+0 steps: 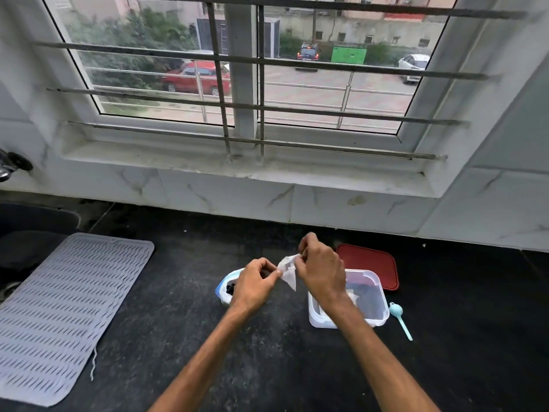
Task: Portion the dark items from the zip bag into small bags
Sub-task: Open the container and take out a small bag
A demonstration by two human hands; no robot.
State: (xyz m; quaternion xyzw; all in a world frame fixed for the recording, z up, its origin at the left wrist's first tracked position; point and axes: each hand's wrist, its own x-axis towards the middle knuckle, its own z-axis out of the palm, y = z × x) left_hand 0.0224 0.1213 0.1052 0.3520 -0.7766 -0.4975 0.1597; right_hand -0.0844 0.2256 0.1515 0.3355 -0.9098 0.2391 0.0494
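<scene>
A small clear bag [288, 270] is pinched at its upper edge between curled fingers of the left hand [257, 281] and of the right hand [320, 272], and is held above the black counter [166, 307], its lower corner hanging free. The zip bag [225, 285], with dark items [230, 288] visible inside, is found lying on the counter, partly hidden by the left hand. A clear plastic container [381, 313] with dark contents is noted under the right wrist, with a red lid [371, 266] just behind it, a teal scoop [396, 310] just to its right, and a grey ribbed mat [68, 307] well apart on the left.
</scene>
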